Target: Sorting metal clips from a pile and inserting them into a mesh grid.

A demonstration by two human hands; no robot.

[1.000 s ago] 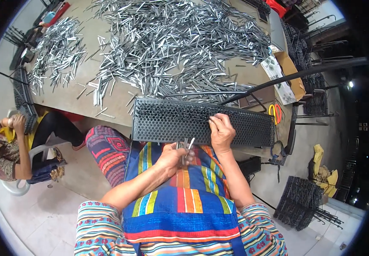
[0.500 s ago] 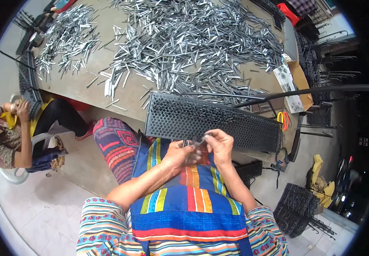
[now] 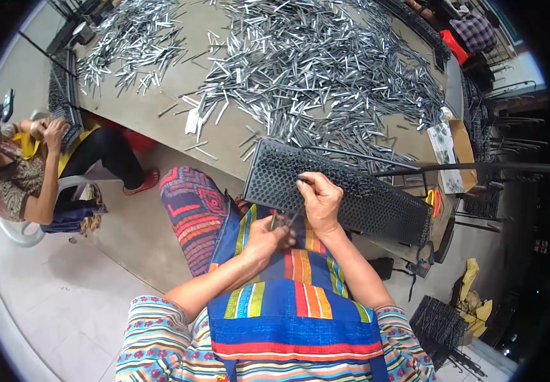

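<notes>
A long black perforated panel [image 3: 345, 191] lies tilted across the table's near edge, in front of my lap. My right hand [image 3: 321, 200] is over its left part, thumb and fingertips pinched together close to the holes. Anything between those fingertips is too small to make out. Below the panel's lower left edge, my left hand [image 3: 267, 239] is closed, with thin grey strips showing at its blurred fingers. A large heap of similar silver-grey strips [image 3: 313, 70] covers the table beyond the panel.
A smaller strip heap [image 3: 138, 44] lies at the far left. Orange-handled scissors [image 3: 435, 202] and an open cardboard box [image 3: 461, 149] are at the right. A co-worker [image 3: 23, 165] sits at the left holding a dark panel. Black racks [image 3: 439, 325] stand on the floor at lower right.
My right hand has moved up from beside my left hand onto the panel's holes. My left hand stays below the panel edge. The whole view has shifted slightly.
</notes>
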